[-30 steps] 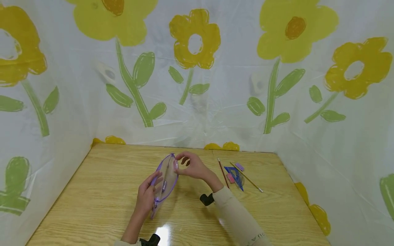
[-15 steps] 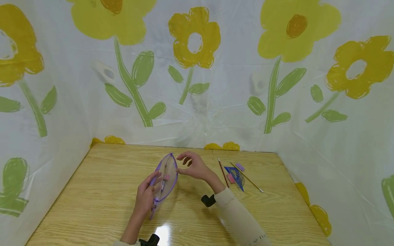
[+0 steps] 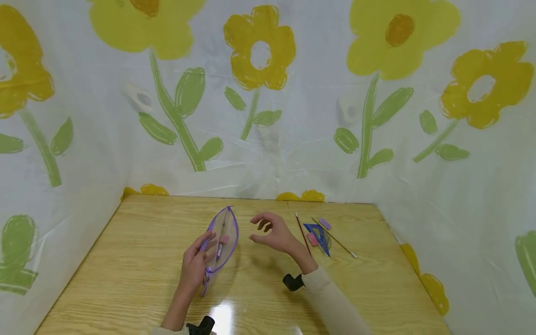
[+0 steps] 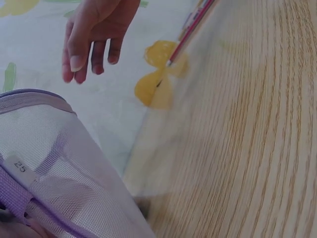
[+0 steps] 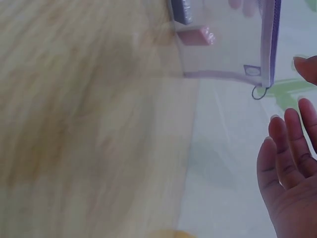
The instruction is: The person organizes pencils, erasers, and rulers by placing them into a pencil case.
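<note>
A see-through mesh zip pouch with purple trim is held up by my left hand, which grips its left side. The pouch's mouth gapes toward my right hand. Inside it lie a pink eraser and a dark block with a white label, whose kind is unclear. My right hand hovers just right of the pouch, fingers loosely curved and apart from the thumb, holding nothing. In the left wrist view, the pouch's mesh fills the lower left and hides most of the left hand.
On the wooden table, right of my right hand, lie a red pencil, a gold pencil, a blue set square, a pink eraser and a purple eraser. Flower-printed cloth encloses the table's back and sides.
My right hand has let go of the pink eraser, which dropped into the pouch, and has then drawn back to the right. The left hand keeps holding the pouch.
</note>
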The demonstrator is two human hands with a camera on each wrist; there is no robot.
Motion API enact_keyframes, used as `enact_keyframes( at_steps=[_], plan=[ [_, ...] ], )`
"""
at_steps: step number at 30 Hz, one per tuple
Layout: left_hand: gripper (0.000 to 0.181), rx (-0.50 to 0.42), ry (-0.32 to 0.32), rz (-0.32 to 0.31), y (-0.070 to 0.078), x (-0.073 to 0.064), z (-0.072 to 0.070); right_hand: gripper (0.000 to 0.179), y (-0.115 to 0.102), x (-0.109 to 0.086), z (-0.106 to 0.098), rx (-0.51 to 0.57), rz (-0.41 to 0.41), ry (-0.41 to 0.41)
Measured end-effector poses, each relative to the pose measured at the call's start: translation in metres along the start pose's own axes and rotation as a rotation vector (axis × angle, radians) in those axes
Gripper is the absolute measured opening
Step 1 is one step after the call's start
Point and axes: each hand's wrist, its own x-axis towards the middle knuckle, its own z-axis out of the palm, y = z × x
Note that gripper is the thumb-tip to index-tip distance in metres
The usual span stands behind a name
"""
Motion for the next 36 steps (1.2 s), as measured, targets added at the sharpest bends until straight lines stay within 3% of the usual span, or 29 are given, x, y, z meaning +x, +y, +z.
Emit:
enact_keyframes(
  at_steps=[10,20,36],
  plan=[
    [0.064,-0.006,-0.001,-0.017,0.0,-0.002,0.004,0.031,0.01,-0.027,-0.004,0.085,0.063,0.025],
    [0.06,-0.009,0.012,-0.012,0.0,-0.005,0.002,0.035,0.022,-0.051,-0.013,0.093,0.131,0.02],
    [0.058,-0.043,0.022,0.002,0.0,-0.006,0.0,0.027,0.036,-0.08,-0.028,0.077,0.225,0.071]
  ],
)
